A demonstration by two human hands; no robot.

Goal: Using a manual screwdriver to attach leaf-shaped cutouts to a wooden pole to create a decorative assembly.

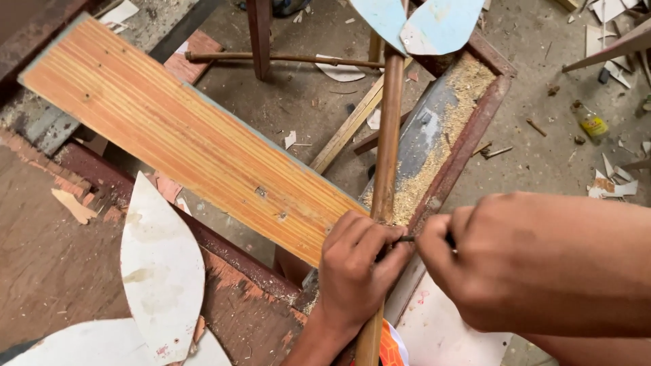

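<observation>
At lower centre, the left hand (356, 264) is gripping a long brown wooden rod (386, 149); the right hand (488, 264) is pinching a small dark nail-like piece (407, 238) against it. A slip could likely jab fingers.

The rod (386, 142) under my left hand (356, 271) is smooth brown wood with a dull sheen. My right hand (522, 261) pinches a thin dark pin (407, 238), probably metal. The plank (183, 132) is orange laminate, striped and matt. The leaf-shaped cutout (161, 268) is white sheet, scuffed and stained. The frame (468, 146) is rusty painted metal, holding coarse sawdust (441, 129). The bench top (47, 257) is rough, worn board
</observation>
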